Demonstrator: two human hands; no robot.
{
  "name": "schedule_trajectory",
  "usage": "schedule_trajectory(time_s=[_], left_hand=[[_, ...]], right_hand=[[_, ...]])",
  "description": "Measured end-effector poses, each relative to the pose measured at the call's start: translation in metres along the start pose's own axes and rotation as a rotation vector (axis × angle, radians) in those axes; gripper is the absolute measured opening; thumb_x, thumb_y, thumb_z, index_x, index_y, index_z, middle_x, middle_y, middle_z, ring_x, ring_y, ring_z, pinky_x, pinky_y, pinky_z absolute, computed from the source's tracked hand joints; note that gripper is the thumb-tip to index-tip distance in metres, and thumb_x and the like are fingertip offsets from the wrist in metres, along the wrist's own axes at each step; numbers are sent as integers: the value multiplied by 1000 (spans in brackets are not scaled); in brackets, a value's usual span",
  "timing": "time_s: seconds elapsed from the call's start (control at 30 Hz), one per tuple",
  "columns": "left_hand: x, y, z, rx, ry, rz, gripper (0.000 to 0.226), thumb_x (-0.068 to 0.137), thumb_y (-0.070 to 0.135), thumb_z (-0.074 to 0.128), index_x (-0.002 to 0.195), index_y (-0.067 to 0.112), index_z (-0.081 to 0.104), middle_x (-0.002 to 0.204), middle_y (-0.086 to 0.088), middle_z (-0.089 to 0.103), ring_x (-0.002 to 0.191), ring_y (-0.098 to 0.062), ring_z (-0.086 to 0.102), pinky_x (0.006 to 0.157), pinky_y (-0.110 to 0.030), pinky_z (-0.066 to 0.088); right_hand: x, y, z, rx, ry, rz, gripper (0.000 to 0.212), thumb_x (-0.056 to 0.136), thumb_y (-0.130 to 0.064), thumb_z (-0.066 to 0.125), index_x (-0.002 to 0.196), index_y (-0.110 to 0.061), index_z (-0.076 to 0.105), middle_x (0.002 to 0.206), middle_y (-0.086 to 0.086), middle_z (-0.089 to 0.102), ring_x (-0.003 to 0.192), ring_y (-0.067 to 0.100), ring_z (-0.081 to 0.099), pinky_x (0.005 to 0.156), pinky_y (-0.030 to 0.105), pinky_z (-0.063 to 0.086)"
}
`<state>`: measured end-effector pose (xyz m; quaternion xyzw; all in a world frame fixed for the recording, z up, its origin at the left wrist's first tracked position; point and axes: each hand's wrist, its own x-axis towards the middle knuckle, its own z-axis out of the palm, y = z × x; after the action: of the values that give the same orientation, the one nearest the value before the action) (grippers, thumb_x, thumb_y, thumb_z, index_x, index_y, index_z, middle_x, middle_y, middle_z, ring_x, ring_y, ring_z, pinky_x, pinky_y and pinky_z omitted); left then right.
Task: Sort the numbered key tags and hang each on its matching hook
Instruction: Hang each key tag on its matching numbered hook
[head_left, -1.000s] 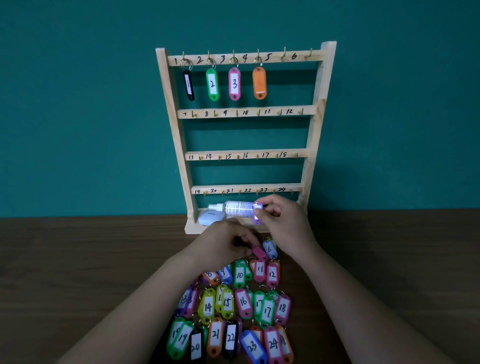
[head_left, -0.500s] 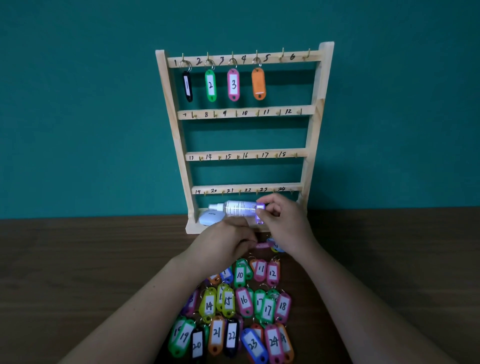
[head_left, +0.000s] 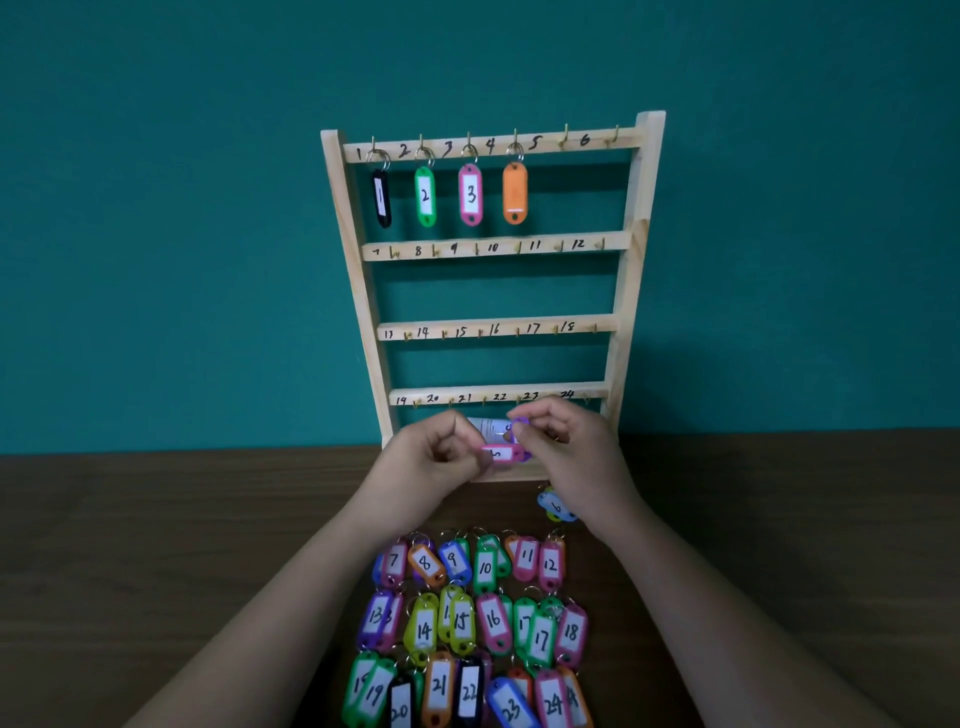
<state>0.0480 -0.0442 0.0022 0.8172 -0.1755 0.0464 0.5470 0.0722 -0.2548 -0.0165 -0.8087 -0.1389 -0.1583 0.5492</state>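
The wooden rack (head_left: 631, 291) carries four hanging tags (head_left: 470, 195) on hooks 1 to 4. Before its base, the left hand (head_left: 436, 460) has its grip pinching a pink tag (head_left: 501, 455), and the right hand (head_left: 571, 447) pinches a purple tag (head_left: 521, 422). Loose tags (head_left: 491, 618) lie in rows on the tabletop (head_left: 156, 545).

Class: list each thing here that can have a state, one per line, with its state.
Tag 1: hung
Tag 2: hung
Tag 3: hung
Orange tag: hung, label hidden
Hook 5: empty
Hook 6: empty
Loose pink tag: pinched by left hand
Purple tag: pinched by right hand
Tag 6: lying on table
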Motion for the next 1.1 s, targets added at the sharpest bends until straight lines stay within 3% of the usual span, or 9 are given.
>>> schedule_trajectory(time_s=[0.2,0.33,0.43,0.53,0.7,0.8,0.87,0.97,1.1], left_hand=[[-7,8,0,-85,154,-61,8,97,25,77,96,17,77,89,-9,78,91,-29,73,85,-33,56],[-9,18,1,-129,198,-103,14,96,22,77,97,9,73,83,-9,80,76,-11,76,65,-19,52],[-8,28,-2,-242,216,-82,17,93,16,80,98,3,71,82,-20,76,78,-18,79,59,-17,51],[-8,36,-5,-265,203,-29,15,89,14,83,95,5,72,80,-19,75,73,-18,76,58,-13,49],[-10,44,-6,-286,169,11,7,88,17,84,90,18,78,82,-13,76,81,-38,75,65,-20,54],[-10,47,-8,-287,147,20,5,89,21,84,92,21,80,88,-18,75,85,-46,68,74,-35,54],[-10,49,-8,-293,142,16,4,89,22,83,93,22,82,86,-15,74,75,-31,64,69,-28,51],[-10,53,-9,-349,150,-11,7,89,22,83,94,18,83,76,-2,68,66,-6,52,57,-15,44],[-10,56,-10,-398,137,-45,9,91,23,81,96,16,82,99,-12,79,80,-14,62,65,-23,51]], right_hand=[[-2,-10,0,43,54,-17,6,100,-25,76,103,-27,79,95,-14,78,94,2,73,84,27,61],[-3,-21,-6,72,125,-83,7,101,-24,75,104,-28,80,95,-15,78,94,3,73,78,18,58],[7,-42,-13,118,159,-109,10,104,-26,70,107,-28,80,98,-17,79,96,0,74,79,14,55],[32,-74,-30,139,242,-133,9,104,-30,71,104,-28,80,98,-16,80,95,-1,74,79,13,55],[85,-135,-72,191,404,-260,7,101,-17,74,98,-11,77,86,-1,79,79,9,73,78,26,58],[108,-163,-85,187,439,-274,10,101,-12,72,96,-5,76,81,0,77,67,1,66,71,19,51],[117,-175,-88,161,448,-249,8,99,-13,72,93,-8,76,75,-6,74,61,-3,61,65,17,47],[124,-187,-90,122,456,-197,9,97,-15,71,92,-13,78,76,-4,77,65,5,67,64,27,50],[127,-194,-88,85,449,-148,12,97,-14,66,89,-16,75,70,-1,78,53,14,71,49,22,46]])
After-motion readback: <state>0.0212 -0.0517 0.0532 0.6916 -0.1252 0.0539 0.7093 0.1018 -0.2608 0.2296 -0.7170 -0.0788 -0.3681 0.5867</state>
